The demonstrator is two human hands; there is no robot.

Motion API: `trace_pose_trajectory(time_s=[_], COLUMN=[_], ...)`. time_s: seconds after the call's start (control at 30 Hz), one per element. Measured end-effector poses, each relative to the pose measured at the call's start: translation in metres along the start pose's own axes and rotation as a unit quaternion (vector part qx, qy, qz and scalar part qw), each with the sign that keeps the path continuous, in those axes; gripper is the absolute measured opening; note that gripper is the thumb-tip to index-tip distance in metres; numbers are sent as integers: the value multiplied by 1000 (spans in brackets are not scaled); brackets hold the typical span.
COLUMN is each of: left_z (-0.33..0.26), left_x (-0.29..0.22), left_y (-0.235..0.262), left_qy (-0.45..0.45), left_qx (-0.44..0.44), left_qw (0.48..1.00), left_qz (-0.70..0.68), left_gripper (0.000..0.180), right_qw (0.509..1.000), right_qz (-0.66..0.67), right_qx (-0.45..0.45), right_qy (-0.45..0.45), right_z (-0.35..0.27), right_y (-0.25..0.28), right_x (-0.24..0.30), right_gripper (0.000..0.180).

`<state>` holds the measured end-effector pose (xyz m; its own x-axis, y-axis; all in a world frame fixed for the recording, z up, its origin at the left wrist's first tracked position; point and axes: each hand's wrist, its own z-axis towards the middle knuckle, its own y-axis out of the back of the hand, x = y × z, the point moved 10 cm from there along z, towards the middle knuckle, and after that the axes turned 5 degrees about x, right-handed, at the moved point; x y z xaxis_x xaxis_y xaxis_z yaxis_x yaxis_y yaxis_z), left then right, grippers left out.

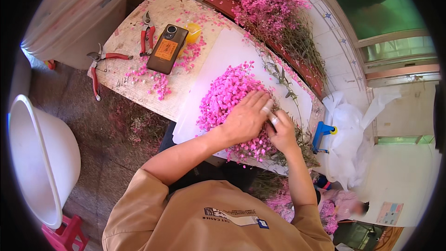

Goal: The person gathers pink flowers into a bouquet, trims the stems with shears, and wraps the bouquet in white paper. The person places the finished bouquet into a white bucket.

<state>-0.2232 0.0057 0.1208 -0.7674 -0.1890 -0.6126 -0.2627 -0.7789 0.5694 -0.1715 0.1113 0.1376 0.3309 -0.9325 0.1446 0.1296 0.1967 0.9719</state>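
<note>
A bunch of small pink flowers (222, 97) lies on a white sheet (218, 56) on the worn table (134, 88). My left hand (245, 118) rests flat on the bunch, fingers spread over the blooms and stems. My right hand (281, 132) sits just to its right, fingers pinched on the stems (297, 139) where they gather. Both hands touch each other over the bunch. Loose green stems trail off toward the table's right edge.
A larger pile of pink flowers (274, 11) lies at the table's far side. A phone (167, 49), two red-handled pruners (147, 35) (100, 65) and scattered petals sit at the left. A blue tape dispenser (321, 135), white plastic bags (353, 130) and white tubs (37, 158) surround the table.
</note>
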Motion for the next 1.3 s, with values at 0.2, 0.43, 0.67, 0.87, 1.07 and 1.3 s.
trace_pose_trajectory(time_s=[0.2, 0.43, 0.67, 0.87, 1.07, 1.3], left_z=[-4, 7, -13, 7, 10, 15], left_x=[-34, -64, -11, -30, -1, -7], left_y=[18, 39, 0, 7, -15, -30], left_qy=[-53, -70, 12, -30, 10, 12], left_qx=[14, -8, 41, 11, 46, 95], left_qw=[997, 997, 994, 998, 995, 984], left_qz=[54, 37, 102, 48, 87, 147], left_gripper=[55, 55, 55, 55, 52, 54], right_qw=[997, 984, 993, 993, 995, 930], right_qz=[27, 45, -2, 21, 85, 73], right_qx=[-70, -126, -54, -37, -21, -119], right_qy=[11, 121, 106, 112, -53, -341], right_z=[-9, 3, 12, 3, -26, -132], right_y=[22, 35, -6, 4, 50, 102], right_x=[6, 40, 22, 28, -10, -207], right_gripper=[38, 32, 34, 35, 42, 36])
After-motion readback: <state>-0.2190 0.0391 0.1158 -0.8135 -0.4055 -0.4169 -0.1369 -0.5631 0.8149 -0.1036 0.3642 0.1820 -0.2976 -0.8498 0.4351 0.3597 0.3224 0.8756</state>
